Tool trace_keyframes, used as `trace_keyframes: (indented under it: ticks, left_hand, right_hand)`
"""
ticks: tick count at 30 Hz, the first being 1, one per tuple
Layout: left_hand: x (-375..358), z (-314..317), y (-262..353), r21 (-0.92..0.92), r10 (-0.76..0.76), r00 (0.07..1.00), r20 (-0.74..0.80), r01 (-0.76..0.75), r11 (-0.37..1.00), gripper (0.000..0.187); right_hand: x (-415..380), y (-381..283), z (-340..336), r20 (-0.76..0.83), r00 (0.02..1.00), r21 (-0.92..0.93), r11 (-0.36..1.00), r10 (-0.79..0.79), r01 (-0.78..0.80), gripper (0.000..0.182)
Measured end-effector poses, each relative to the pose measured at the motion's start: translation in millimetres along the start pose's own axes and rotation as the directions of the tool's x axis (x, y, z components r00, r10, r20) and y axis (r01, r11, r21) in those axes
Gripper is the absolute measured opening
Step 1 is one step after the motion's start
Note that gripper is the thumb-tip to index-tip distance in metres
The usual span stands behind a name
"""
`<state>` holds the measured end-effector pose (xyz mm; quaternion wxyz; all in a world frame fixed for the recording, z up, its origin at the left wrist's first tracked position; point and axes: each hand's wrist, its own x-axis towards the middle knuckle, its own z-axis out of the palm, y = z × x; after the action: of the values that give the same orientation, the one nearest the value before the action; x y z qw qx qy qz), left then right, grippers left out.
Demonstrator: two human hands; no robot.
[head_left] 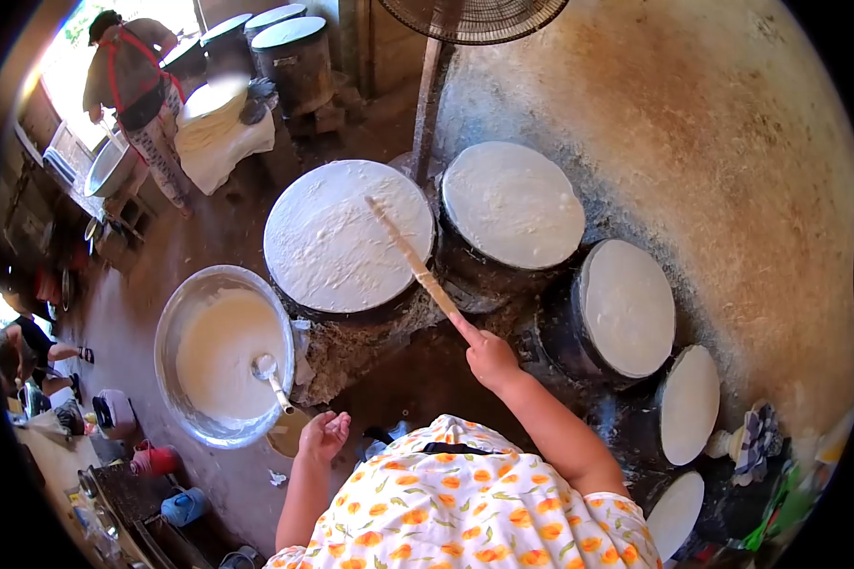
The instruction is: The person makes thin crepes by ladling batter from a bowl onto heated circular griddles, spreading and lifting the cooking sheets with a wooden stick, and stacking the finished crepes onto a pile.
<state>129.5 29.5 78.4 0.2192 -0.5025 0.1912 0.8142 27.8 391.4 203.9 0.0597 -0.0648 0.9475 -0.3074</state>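
Note:
My right hand (pixel 491 360) is closed round the handle end of a long, flat wooden stick (pixel 413 261), the index finger stretched along it. The stick's far end overlaps a big round griddle (pixel 337 251) coated with white, bumpy batter. Low in front of my body, my left hand (pixel 324 435) holds nothing, its fingers loosely curled and apart. Just beyond it stands a wide metal basin (pixel 168 356) of pale batter (pixel 223 346). A ladle (pixel 269 372) rests in the basin, its handle leaning over the near rim.
More white-topped drums curve round to my right, including a near one (pixel 512 204) and a farther one (pixel 628 308). A fan (pixel 474 17) stands behind. One person (pixel 138 85) works at the back left beside a cloth-covered stand (pixel 220 142); another (pixel 36 346) is at far left.

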Motion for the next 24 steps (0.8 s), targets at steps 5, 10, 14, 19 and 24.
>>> trace_keyframes:
  ticks: [5, 10, 14, 19, 24]
  left_hand:
    - [2.2, -0.7, -10.2, 0.011, -0.061, 0.997, -0.036, 0.062, 0.998, 0.023]
    - [8.0, 13.6, -9.5, 0.096, -0.089, 0.995, -0.038, 0.092, 0.991, 0.022]
    - [18.4, 27.5, -7.2, 0.148, -0.098, 0.995, -0.001, 0.097, 0.984, 0.022]
    - [14.8, 46.1, -9.7, 0.195, -0.11, 0.994, 0.027, 0.103, 0.975, 0.021]
    - [13.4, 46.9, -20.3, 0.223, -0.119, 0.991, 0.061, 0.103, 0.969, 0.02]
  right_hand:
    - [-43.9, -6.1, -2.6, 0.189, 0.982, -0.235, 0.969, -0.025, 0.07, 0.066]
    - [-88.7, -0.1, -33.5, 0.1, 0.993, -0.28, 0.956, -0.061, 0.087, 0.063]
    - [-124.5, 19.7, -55.3, -0.066, 0.998, -0.379, 0.925, -0.02, -0.006, 0.06]
    - [-154.8, 22.1, -70.6, -0.031, 0.999, -0.469, 0.882, 0.023, -0.035, 0.058]
    - [-156.5, 22.7, -68.9, -0.021, 1.0, -0.48, 0.877, -0.007, -0.005, 0.059]
